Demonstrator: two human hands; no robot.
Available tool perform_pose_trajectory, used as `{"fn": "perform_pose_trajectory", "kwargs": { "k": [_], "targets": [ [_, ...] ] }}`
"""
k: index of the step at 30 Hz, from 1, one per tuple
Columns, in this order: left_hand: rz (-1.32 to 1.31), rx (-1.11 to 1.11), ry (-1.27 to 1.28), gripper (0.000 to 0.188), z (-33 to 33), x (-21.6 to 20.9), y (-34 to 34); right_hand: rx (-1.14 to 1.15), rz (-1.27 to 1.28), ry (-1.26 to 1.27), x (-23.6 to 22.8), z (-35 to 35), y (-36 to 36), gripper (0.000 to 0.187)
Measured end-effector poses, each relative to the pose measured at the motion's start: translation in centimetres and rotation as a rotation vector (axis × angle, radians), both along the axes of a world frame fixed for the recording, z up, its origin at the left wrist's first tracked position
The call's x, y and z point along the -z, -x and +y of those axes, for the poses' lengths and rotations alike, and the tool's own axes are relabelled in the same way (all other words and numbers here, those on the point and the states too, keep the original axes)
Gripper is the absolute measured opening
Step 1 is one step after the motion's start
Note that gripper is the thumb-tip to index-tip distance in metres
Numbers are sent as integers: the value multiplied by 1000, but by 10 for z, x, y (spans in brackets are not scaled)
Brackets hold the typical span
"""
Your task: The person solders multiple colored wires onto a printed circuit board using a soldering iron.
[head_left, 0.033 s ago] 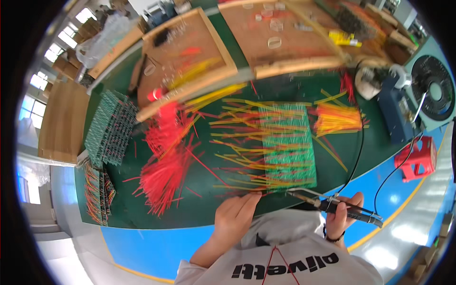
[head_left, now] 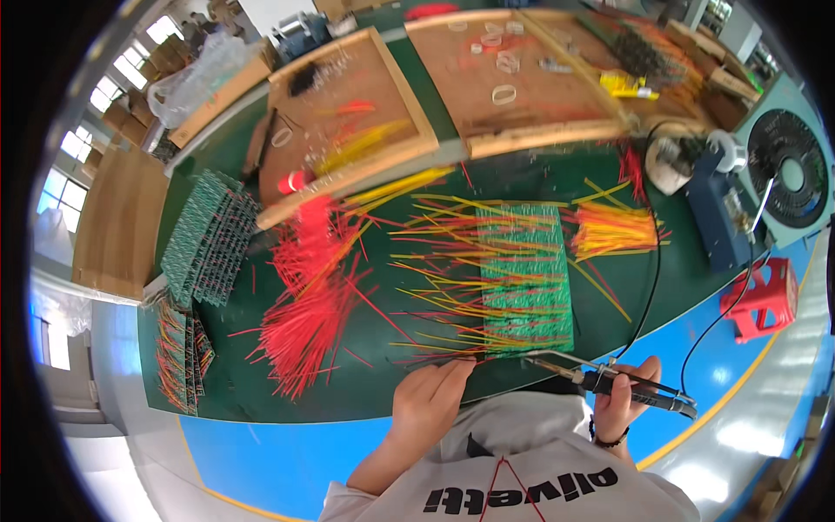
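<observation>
A green circuit board panel [head_left: 525, 283] lies on the table in front of me, with rows of red and yellow wires [head_left: 439, 294] sticking out to its left. My left hand [head_left: 432, 393] is at the panel's near left corner, thumb and fingers pinched together on what looks like a thin red wire; the fingers mostly hide it. In my right hand [head_left: 623, 402] is a black-handled soldering iron [head_left: 600, 381] with a thin metal guide along it. Its tip points left, at the panel's near edge, a short way from my left fingertips.
Loose red wires [head_left: 304, 339] are heaped to the left, near stacked circuit boards [head_left: 209, 235]. A yellow-and-red wire bundle [head_left: 616, 230] lies right of the panel. Beyond are wooden trays [head_left: 348, 113], a blue soldering station [head_left: 720, 209] and a fan [head_left: 787, 161]. The iron's cable [head_left: 658, 270] crosses the right side.
The whole view has shifted slightly and become sharper. Both hands and the soldering iron keep nearly the same place at the panel's near edge.
</observation>
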State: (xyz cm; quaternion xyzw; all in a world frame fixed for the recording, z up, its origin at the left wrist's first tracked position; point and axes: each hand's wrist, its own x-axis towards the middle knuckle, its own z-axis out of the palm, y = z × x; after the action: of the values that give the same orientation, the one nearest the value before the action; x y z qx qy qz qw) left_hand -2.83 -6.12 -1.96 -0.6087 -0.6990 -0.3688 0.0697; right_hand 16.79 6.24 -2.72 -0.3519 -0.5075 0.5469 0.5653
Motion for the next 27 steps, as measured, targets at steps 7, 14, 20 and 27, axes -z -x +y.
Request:
{"fn": "perform_pose_trajectory", "kwargs": {
  "k": [7, 14, 20, 27],
  "targets": [
    [-15, -120, -40, 22, -4, -8, -2, -74, 77, -46, -28, -2, 1, 26],
    [-91, -156, -70, 13, 4, -12, -6, -85, 200, 34, -26, 8, -2, 21],
    [-138, -156, -91, 14, 8, -12, -1, -84, 222, 31, -21, 8, 0, 25],
    [-108, -161, -70, 15, -4, -11, -10, -161, 178, 20, -26, -8, -4, 19]
  ]
}}
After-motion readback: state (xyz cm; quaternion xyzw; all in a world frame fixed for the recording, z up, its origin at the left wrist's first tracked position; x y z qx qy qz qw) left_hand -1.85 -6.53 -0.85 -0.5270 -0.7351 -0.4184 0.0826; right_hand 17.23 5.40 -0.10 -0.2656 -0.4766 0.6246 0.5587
